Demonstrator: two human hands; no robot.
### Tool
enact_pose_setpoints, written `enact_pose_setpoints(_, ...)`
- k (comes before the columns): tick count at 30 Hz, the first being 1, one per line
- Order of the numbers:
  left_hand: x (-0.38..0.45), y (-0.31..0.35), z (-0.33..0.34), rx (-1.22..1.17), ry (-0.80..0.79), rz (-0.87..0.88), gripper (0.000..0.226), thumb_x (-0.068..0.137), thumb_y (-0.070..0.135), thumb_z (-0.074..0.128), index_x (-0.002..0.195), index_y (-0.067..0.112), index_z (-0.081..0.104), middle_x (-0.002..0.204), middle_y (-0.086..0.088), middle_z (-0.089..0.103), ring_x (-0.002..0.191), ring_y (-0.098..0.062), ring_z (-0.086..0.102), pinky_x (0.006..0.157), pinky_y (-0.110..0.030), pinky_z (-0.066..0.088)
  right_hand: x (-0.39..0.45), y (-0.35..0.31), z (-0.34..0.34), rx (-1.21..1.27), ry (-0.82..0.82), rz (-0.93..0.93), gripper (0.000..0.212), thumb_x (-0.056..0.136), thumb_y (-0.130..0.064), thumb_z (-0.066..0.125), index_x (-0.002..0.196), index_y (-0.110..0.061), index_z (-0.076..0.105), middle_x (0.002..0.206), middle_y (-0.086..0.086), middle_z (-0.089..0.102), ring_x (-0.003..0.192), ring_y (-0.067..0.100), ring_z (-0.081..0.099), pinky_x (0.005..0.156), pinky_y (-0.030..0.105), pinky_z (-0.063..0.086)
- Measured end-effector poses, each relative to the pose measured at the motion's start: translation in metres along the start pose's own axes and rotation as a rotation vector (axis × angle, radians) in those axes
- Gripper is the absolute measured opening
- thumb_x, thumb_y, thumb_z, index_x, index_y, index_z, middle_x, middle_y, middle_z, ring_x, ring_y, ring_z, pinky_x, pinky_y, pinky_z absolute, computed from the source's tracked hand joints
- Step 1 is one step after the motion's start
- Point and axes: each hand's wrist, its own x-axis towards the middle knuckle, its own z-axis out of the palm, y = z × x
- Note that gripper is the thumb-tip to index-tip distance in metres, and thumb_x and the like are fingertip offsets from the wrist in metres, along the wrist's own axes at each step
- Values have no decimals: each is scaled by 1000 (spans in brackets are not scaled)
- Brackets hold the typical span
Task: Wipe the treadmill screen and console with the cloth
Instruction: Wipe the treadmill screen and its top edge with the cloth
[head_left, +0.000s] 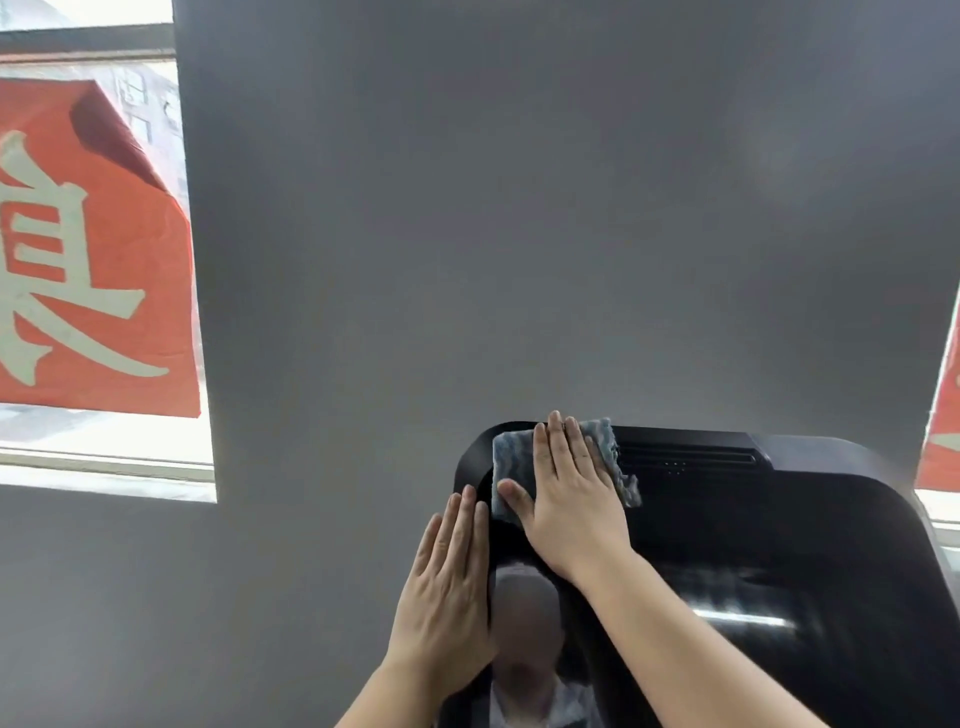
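The black glossy treadmill screen (753, 561) fills the lower right, with a slotted vent strip along its top edge. My right hand (571, 499) lies flat on a blue-grey cloth (511, 457), pressing it against the screen's top left corner. My left hand (447, 597) rests flat, fingers together, along the screen's left edge, holding nothing. A blurred reflection of a person shows in the glass below my hands.
A grey wall (519, 234) stands right behind the console. A window at the left carries a red banner (88, 249) with a large pale character. Another red banner (943, 415) shows at the right edge.
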Motion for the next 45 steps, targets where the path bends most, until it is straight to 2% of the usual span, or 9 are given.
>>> enact_pose_setpoints(10, -3, 2, 7, -4, 29, -9, 114, 76, 49, 76, 156, -3, 13, 166, -18, 7, 153, -30, 11, 121, -42, 14, 61, -4, -14, -30, -106, 21, 99, 84, -75, -8, 157, -8, -10, 167, 11, -6, 153, 23, -9, 125, 39, -3)
enact_pose_setpoints(16, -1, 3, 3, -11, -5, -34, 108, 81, 44, 74, 157, 0, 12, 167, -15, 5, 154, -28, 6, 122, -42, 10, -9, -1, 15, 37, 12, -55, 96, 83, -78, -19, 154, -13, -17, 161, 4, -28, 147, 20, -29, 124, 38, -8)
enact_pose_setpoints(19, -2, 4, 2, -28, 1, -34, 108, 79, 43, 77, 156, -1, 15, 166, -16, 8, 154, -29, 9, 122, -42, 11, -20, 2, 29, 7, 51, -66, 94, 93, -75, -4, 156, -7, 8, 166, 11, -4, 153, 28, -4, 122, 42, 8)
enact_pose_setpoints(25, -2, 5, 2, 34, 53, -30, 108, 81, 52, 72, 155, -3, 16, 165, -20, 10, 153, -31, 12, 121, -44, 14, 25, 11, -4, 32, 2, -103, 121, 62, -77, -38, 159, -14, -2, 168, 4, -6, 153, 17, -12, 123, 36, -7)
enact_pose_setpoints(32, 54, 10, -31, -12, 211, 24, 62, 103, 41, 34, 148, -1, 41, 158, -16, 33, 149, -31, 26, 121, -45, 19, 23, 28, -28, 48, -90, -224, 106, 71, -66, -20, 158, -10, 0, 168, 5, -5, 152, 15, -12, 121, 31, -11)
enact_pose_setpoints(35, 99, 17, -34, 68, 125, 20, 58, 100, 41, 35, 142, 3, 51, 152, -16, 44, 144, -35, 35, 118, -47, 21, 15, 59, -26, -60, -27, -196, 87, 90, -59, -11, 158, -7, 6, 167, 9, 0, 153, 21, -11, 122, 37, -10)
enact_pose_setpoints(39, 129, 28, -23, 152, 79, 39, 51, 92, 36, 45, 123, 1, 65, 136, -17, 59, 134, -37, 49, 115, -48, 21, 1, 106, -19, -189, 131, -196, 63, 101, -44, 20, 147, -9, 46, 152, 20, 43, 148, 34, 24, 119, 48, 12)
enact_pose_setpoints(42, 127, 35, -21, 104, 202, 30, 23, 82, 14, 76, 101, 3, 68, 121, -15, 67, 122, -35, 57, 117, -47, 20, -6, 124, -24, -204, 116, -207, 70, 99, -51, 19, 145, -9, 49, 156, 23, 34, 149, 36, 21, 120, 49, 8)
enact_pose_setpoints(45, 123, 46, -27, 37, 330, 23, 21, 79, 8, 76, 97, 6, 66, 106, -9, 68, 107, -30, 58, 114, -49, 28, -13, 133, -32, -140, 160, -228, 75, 98, -57, 20, 154, -9, 32, 163, 20, 18, 153, 33, 7, 124, 47, 2)
